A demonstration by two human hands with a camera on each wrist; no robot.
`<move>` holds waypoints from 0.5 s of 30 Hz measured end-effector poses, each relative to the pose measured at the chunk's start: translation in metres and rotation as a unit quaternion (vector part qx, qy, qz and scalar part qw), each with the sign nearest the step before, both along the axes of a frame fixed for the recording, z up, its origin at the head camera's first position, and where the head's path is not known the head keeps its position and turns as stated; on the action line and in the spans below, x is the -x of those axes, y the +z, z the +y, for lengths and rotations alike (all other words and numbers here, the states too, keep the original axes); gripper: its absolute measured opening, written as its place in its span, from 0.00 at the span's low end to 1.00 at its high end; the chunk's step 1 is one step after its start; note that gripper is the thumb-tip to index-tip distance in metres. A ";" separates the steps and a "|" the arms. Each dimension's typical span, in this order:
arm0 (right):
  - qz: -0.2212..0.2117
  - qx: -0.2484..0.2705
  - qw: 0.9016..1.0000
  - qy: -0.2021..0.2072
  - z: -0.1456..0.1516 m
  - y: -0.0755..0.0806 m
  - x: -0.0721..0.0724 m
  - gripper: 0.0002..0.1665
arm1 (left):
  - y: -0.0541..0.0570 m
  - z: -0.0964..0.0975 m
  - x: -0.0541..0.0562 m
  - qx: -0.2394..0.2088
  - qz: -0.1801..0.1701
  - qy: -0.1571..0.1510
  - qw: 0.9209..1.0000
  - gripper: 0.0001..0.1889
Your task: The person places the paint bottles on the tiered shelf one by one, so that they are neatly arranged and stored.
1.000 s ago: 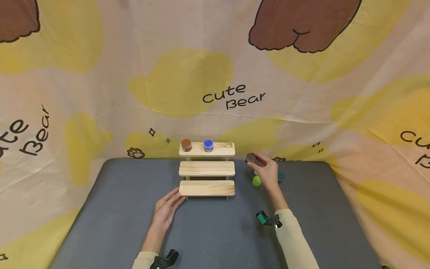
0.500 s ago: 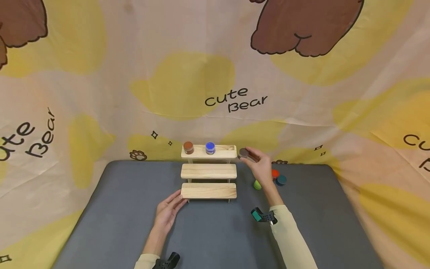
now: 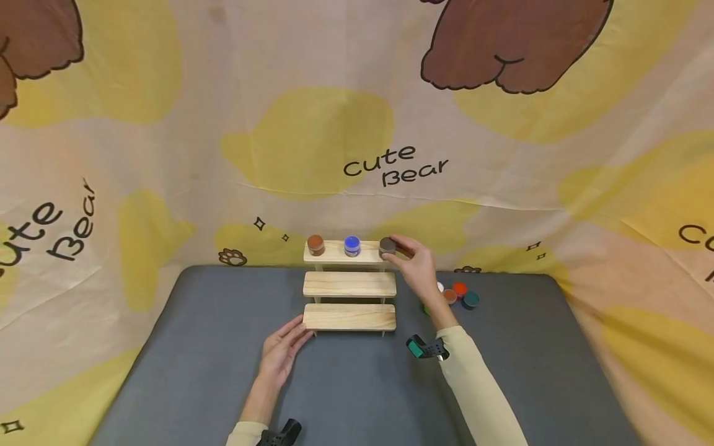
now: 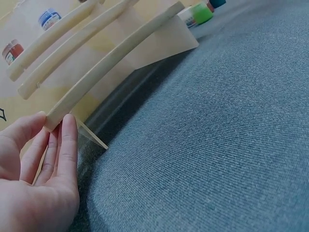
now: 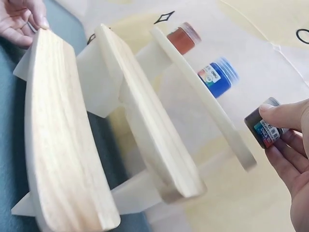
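Note:
A three-step wooden display shelf stands on the grey table. My left hand pinches the left end of its lowest board, thumb on one side and fingers on the other, as the left wrist view shows. Between right thumb and fingers I hold a dark paint jar. My right hand is at the right end of the top board, and in the right wrist view a small gap shows between jar and board. On that board sit a brown paint jar and a blue paint jar.
Right of the shelf, several more jars stand on the table, including a red jar, a teal jar and an orange-brown jar. A green jar is partly behind my right forearm in the head view. A printed cloth hangs behind.
My right hand has carried the dark jar leftward from beside the shelf to over the top board's right end. The left hand keeps its grip on the lowest board.

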State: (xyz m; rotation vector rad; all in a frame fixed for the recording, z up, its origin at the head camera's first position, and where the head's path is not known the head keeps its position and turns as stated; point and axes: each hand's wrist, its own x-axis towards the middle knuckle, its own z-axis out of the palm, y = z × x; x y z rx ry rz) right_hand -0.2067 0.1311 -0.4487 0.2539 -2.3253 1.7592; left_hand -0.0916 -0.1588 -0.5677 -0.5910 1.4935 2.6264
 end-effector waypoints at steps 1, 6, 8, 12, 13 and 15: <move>0.002 -0.005 1.000 0.001 -0.002 0.001 0.002 0.27 | 0.000 0.000 0.000 0.002 0.001 -0.001 1.000 0.25; 0.000 -0.012 1.000 0.004 -0.007 0.003 0.008 0.26 | -0.001 0.002 -0.001 -0.001 0.002 0.002 1.000 0.25; -0.005 -0.010 1.000 0.004 -0.007 0.002 0.009 0.26 | -0.001 0.002 -0.001 -0.004 0.001 0.005 1.000 0.25; -0.014 0.003 1.000 0.007 -0.007 -0.002 0.011 0.27 | -0.001 0.002 -0.001 -0.004 -0.002 0.009 1.000 0.24; -0.015 0.006 1.000 0.008 -0.007 -0.003 0.012 0.27 | -0.001 0.002 -0.001 0.001 0.000 0.005 1.000 0.24; -0.016 0.011 1.000 0.010 -0.007 -0.004 0.012 0.27 | -0.001 0.001 -0.001 -0.001 -0.001 0.007 1.000 0.24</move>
